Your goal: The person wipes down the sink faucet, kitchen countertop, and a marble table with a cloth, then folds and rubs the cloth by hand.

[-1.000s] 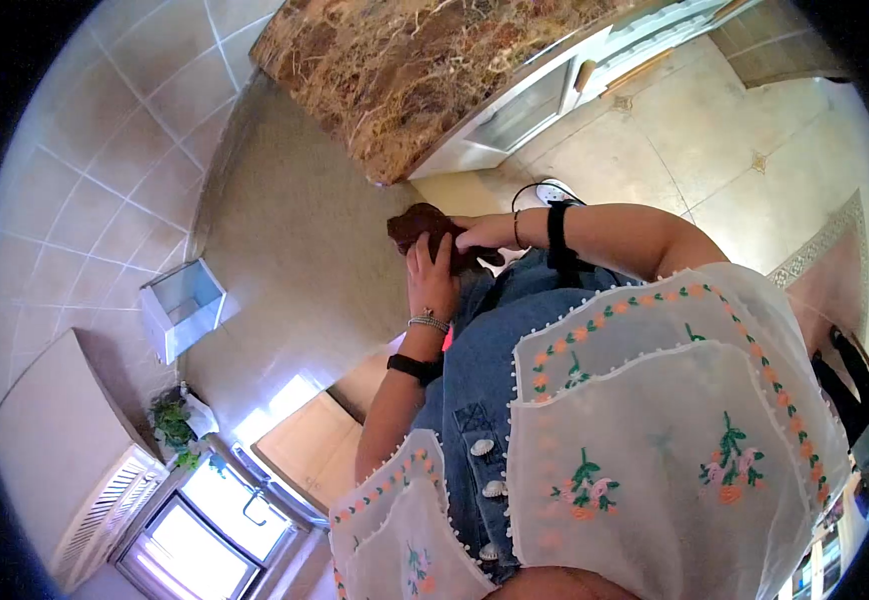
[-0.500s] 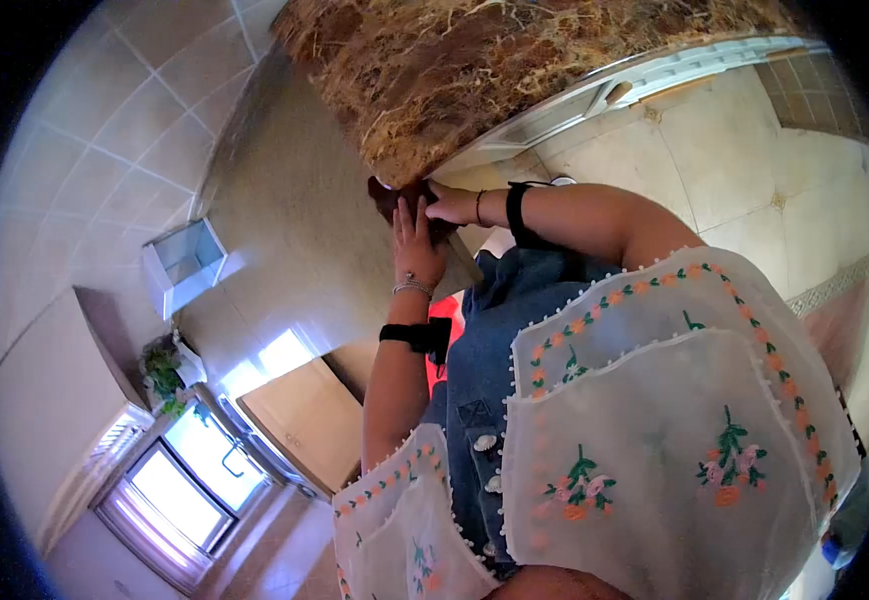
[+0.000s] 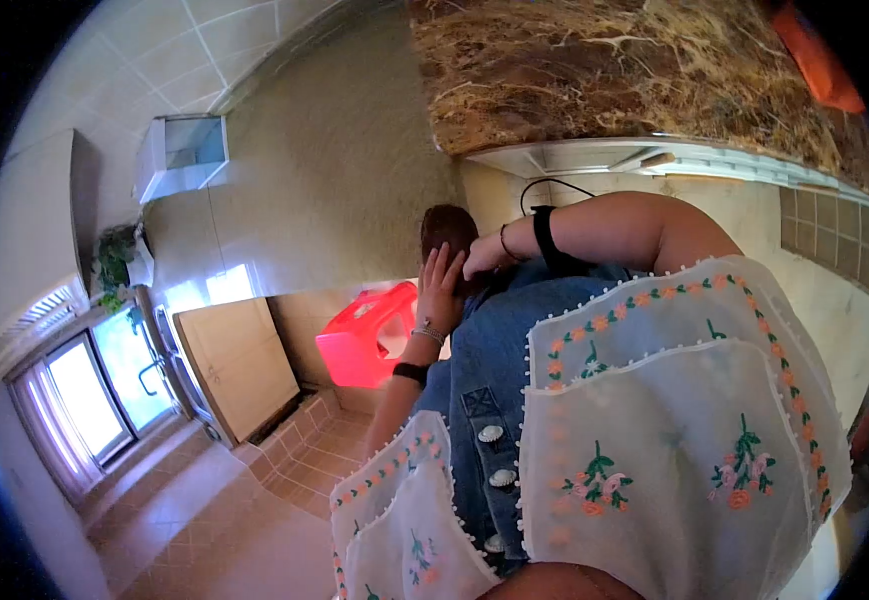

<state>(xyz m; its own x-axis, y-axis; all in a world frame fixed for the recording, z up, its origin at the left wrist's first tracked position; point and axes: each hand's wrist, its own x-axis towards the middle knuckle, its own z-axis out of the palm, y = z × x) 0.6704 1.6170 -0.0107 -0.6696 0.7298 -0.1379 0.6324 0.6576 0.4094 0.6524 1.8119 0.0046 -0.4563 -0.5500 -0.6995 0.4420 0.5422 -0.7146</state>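
A dark brown folded cloth (image 3: 448, 226) is by the edge of the grey-brown counter, close in front of my body. My left hand (image 3: 442, 287) lies over its near part with fingers stretched out and slightly spread. Beside it, my right hand (image 3: 481, 258) has its fingers curled against the cloth; the fingertips are partly hidden. The right wrist carries a thin bracelet and a black band. On my left wrist are a silver bracelet and another black band.
A bright red-pink plastic stool (image 3: 355, 350) stands below the counter's edge. The brown marbled countertop (image 3: 595, 80) joins the grey-brown counter (image 3: 345, 150). A glass-sided box (image 3: 190, 155) and a green plant (image 3: 115, 262) are at the left. An orange-red item (image 3: 823, 60) lies at the upper right.
Both hands and the cloth have moved from the marbled countertop's corner toward my body. The view has shifted, showing more of the stool and the orange-red item.
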